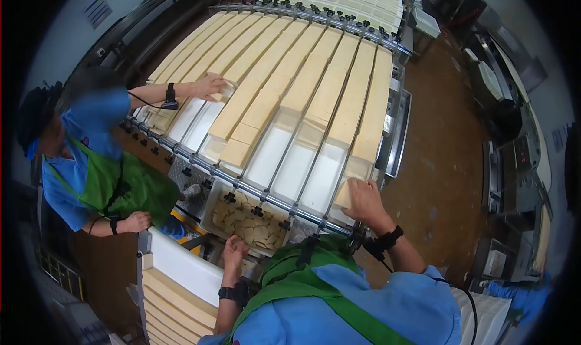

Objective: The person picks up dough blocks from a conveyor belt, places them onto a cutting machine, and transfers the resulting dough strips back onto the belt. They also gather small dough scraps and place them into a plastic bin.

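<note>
Long rows of pale yellow slabs (302, 60) lie in lanes between thin metal rods on a white conveyor (318, 181). My right hand (365, 201) is closed on a pale slab piece at the near end of the rightmost lane. Below the front rail, my left hand (235, 253) is raised beside a bin (209, 215) of broken pale pieces; its fingers are curled apart and nothing shows in them. A co-worker's hand (209, 88) touches a slab in a lane on the left.
A co-worker in a green apron (130, 187) stands at the left, one hand (138, 221) low by a white tray (181, 257) with stacked pale slabs (175, 302). A metal rail (242, 184) with black knobs crosses the front. Machinery (514, 157) stands at the right.
</note>
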`<state>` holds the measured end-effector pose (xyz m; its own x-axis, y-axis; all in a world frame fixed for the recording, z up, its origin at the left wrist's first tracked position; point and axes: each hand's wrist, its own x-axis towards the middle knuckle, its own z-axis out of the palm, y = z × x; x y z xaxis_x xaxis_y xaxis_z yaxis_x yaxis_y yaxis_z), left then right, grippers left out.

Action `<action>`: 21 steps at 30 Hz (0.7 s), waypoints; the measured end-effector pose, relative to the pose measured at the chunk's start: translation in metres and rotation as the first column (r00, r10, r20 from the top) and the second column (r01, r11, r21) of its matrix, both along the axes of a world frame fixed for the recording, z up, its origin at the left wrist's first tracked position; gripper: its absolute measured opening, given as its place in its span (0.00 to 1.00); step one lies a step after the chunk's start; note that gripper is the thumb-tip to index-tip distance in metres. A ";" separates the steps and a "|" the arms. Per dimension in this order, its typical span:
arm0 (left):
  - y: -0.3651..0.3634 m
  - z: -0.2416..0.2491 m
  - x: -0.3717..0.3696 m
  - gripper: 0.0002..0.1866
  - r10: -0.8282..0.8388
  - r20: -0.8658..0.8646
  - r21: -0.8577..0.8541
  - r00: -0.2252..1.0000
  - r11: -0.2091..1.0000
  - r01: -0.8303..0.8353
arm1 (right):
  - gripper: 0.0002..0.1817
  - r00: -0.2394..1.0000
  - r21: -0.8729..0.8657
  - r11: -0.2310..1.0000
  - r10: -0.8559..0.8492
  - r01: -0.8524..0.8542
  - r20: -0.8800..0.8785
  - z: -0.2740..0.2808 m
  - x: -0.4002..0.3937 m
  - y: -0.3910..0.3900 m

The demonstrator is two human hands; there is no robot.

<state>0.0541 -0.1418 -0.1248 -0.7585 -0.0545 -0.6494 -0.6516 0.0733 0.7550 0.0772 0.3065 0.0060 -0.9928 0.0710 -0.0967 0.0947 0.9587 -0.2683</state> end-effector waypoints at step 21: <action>-0.001 -0.018 0.017 0.22 0.061 0.016 0.071 0.998 0.995 -0.062 | 0.61 0.978 0.306 0.950 0.005 0.060 -0.209 -0.034 -0.045 0.043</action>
<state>0.0707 -0.1431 -0.1429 -0.7458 -0.0539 -0.6640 -0.6639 -0.0216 0.7475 0.0321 0.3494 -0.0284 -0.9860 0.0927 0.1389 0.0969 0.9950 0.0243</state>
